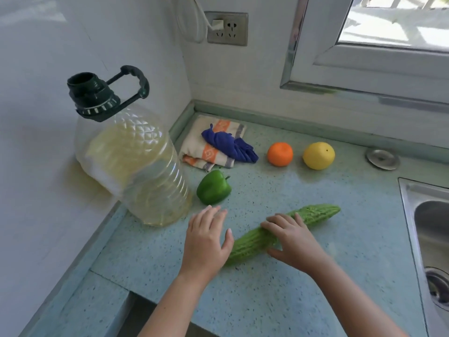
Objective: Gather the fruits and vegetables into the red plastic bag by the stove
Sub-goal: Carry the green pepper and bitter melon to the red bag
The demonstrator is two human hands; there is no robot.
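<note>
so the right hand [295,242] is draped over the middle of the gourd [286,229], fingers [275,223] curled over the top and thumb tucked on the near side, looks like a grip just closing but I can't tell if it's actually tight. left hand [206,242] is flat and open, fingers spread a bit, hovering by the gourd's near end and not holding anything

gourd lies slanted on the tabletop [315,288]; pepper [213,188], orange [280,153] and lemon [318,155] sit loose further back. no red bag or stove in view, so nothing's bagged as far as I can see

what I'd worry about: the gourd is long and bumpy, grabbed mid-body with one hand it could tip or roll out. the oil jug [136,166] has no cap on and stands just beside the left hand and pepper, so a careless reach could knock it and spill. orange and lemon are round and could roll toward the sink [413,215] if bumped
</note>
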